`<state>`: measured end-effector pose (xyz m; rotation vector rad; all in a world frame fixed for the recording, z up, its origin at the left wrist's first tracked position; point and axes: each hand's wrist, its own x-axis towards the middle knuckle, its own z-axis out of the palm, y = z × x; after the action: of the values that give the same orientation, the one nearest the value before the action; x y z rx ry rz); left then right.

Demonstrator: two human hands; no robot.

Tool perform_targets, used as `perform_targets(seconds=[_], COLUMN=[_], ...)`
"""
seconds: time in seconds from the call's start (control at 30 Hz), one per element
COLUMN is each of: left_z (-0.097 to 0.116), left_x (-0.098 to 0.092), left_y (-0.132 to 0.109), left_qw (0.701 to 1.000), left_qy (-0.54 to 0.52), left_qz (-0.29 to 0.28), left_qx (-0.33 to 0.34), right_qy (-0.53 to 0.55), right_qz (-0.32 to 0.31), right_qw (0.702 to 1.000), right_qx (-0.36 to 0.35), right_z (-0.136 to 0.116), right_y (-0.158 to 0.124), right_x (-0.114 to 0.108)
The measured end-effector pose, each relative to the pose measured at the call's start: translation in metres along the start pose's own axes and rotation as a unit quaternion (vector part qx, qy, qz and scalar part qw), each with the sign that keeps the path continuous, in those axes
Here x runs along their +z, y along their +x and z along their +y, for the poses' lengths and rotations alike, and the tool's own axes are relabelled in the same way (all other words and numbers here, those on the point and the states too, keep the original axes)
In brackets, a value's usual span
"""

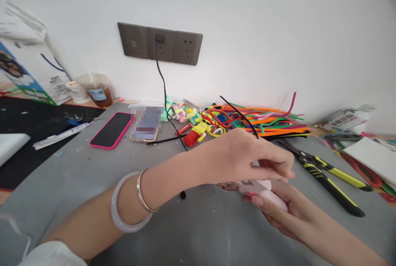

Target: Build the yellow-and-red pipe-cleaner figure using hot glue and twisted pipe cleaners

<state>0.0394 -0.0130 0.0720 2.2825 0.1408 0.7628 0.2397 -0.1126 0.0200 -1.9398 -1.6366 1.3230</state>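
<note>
My right hand is wrapped round a pink glue gun low at the centre right, above the grey mat. My left hand, with two bangles on the wrist, reaches across over the gun. Its fingers are pinched together near the gun's top, and a thin black pipe cleaner rises from behind the hand. Whether the fingers grip that black stem is hidden. A black cord runs from the wall socket down towards the hands.
A heap of coloured pipe cleaners and small pipe-cleaner figures lie by the wall. Yellow-handled pliers sit to the right. A pink-cased phone, a card, a pen, a drink cup and a carton are at the left.
</note>
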Motion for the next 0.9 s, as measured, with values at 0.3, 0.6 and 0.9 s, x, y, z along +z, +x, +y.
perform_targets(seconds=[0.3, 0.6, 0.9], left_z=[0.0, 0.002, 0.0], left_x=[-0.001, -0.001, -0.001], left_y=[0.0, 0.001, 0.001], left_qw=[1.0, 1.0, 1.0], left_qy=[-0.012, 0.012, 0.028], left_qz=[-0.008, -0.009, 0.0], left_qx=[-0.024, -0.023, -0.01], right_qy=[-0.01, 0.025, -0.015], right_qz=[-0.026, 0.034, -0.036], right_qw=[0.999, 0.999, 0.999], right_qx=[0.02, -0.017, -0.031], right_z=[-0.005, -0.02, -0.013], right_y=[-0.002, -0.01, 0.002], right_x=[-0.002, 0.004, -0.004])
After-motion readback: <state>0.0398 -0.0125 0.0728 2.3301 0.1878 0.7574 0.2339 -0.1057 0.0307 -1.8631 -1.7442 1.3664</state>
